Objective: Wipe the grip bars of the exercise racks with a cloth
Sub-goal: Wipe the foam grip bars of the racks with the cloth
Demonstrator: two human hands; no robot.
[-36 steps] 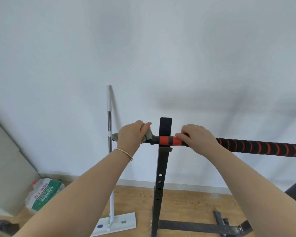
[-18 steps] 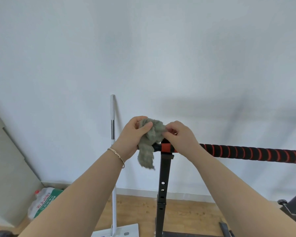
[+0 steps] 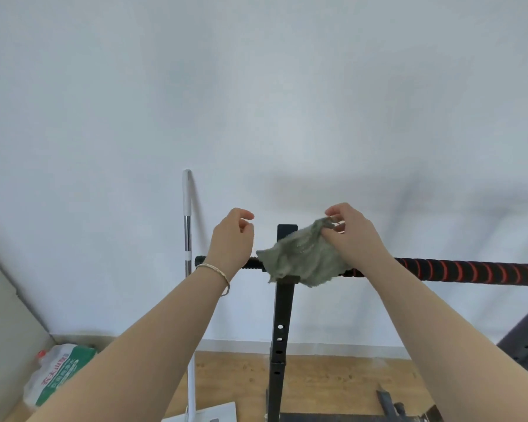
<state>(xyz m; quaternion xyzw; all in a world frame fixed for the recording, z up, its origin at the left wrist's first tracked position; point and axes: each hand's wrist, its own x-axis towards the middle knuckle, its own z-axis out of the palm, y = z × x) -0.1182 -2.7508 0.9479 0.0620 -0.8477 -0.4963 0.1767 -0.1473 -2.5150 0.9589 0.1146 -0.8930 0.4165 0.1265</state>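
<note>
At horizontal L-R bar (image 3: 470,271), R hand (image 3: 352,236) pinches cloth (image 3: 302,260); L hand (image 3: 230,242) grip released.

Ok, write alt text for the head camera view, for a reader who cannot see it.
A person's right hand pinches a grey-green cloth in front of the black-and-red grip bar, where it meets a black upright post. The left hand hovers beside it, loosely curled, holding nothing. A white mop leans against the pale wall behind.

Floor (image 3: 317,382) with mop (image 3: 187,239), bag (image 3: 55,376), rack (image 3: 282,315)
</note>
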